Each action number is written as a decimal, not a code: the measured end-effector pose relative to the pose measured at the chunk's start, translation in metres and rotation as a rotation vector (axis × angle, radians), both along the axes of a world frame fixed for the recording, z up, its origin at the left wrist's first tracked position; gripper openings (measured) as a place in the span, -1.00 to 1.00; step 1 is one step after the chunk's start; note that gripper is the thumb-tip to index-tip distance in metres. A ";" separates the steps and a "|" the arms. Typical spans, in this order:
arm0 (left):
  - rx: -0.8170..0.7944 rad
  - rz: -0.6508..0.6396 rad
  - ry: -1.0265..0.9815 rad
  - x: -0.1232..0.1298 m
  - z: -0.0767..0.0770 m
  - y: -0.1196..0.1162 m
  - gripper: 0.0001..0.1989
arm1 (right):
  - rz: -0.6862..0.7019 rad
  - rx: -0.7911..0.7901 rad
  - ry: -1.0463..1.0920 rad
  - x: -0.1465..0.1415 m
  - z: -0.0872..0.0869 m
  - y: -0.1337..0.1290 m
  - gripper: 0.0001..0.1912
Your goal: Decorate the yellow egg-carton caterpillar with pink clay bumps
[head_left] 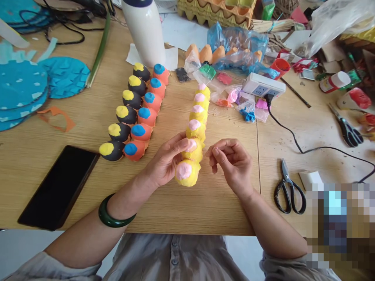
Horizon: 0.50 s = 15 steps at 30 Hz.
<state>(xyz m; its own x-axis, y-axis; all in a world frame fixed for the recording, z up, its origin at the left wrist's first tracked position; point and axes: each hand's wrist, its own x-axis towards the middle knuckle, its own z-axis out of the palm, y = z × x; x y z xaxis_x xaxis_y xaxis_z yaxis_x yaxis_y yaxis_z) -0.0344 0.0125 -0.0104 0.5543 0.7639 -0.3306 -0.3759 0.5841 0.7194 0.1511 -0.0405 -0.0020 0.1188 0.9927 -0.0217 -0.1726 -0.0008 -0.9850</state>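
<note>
A row of yellow egg-carton cups (195,132) topped with pink clay dabs runs up the table between my hands. My left hand (166,160) grips the row near its front end, with fingertips against a cup just below a pink dab (191,145). My right hand (231,166) hangs just right of the row, not touching it, its fingertips pinched together. Nothing shows between those fingers. To the left stand two more rows: black cups with yellow dabs (128,111) and orange cups with blue dabs (145,116).
A black phone (57,187) lies left of my left arm, and black-handled scissors (288,189) lie to the right. Farther back are a white power strip (263,86), a white bottle (145,29), bags of coloured clay, and blue cardboard discs (22,88). The table's front edge runs beneath my forearms.
</note>
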 end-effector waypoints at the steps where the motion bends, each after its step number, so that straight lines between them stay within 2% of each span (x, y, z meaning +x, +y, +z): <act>1: -0.010 0.004 -0.011 0.000 0.000 0.000 -0.71 | -0.001 0.038 -0.069 0.000 0.000 -0.002 -0.87; 4: -0.027 -0.007 -0.013 0.002 0.001 -0.001 -0.70 | 0.004 0.151 -0.198 -0.001 0.000 -0.007 -0.96; 8: -0.030 -0.012 0.012 0.005 0.006 -0.004 -0.65 | -0.014 0.183 -0.159 -0.002 -0.002 -0.009 -0.91; 13: 0.006 -0.024 0.084 0.007 0.007 -0.006 -0.61 | 0.040 0.524 -0.419 0.000 -0.004 -0.004 -0.83; 15: -0.007 -0.031 0.068 0.007 0.006 -0.006 -0.61 | 0.043 0.587 -0.486 0.000 -0.005 -0.002 -0.80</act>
<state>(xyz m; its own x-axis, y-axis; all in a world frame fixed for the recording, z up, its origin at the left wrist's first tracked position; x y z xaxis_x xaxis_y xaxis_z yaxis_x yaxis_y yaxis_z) -0.0274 0.0062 -0.0049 0.5537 0.7442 -0.3736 -0.3078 0.5998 0.7386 0.1510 -0.0429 -0.0066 -0.0584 0.8294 0.5556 0.2687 0.5491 -0.7914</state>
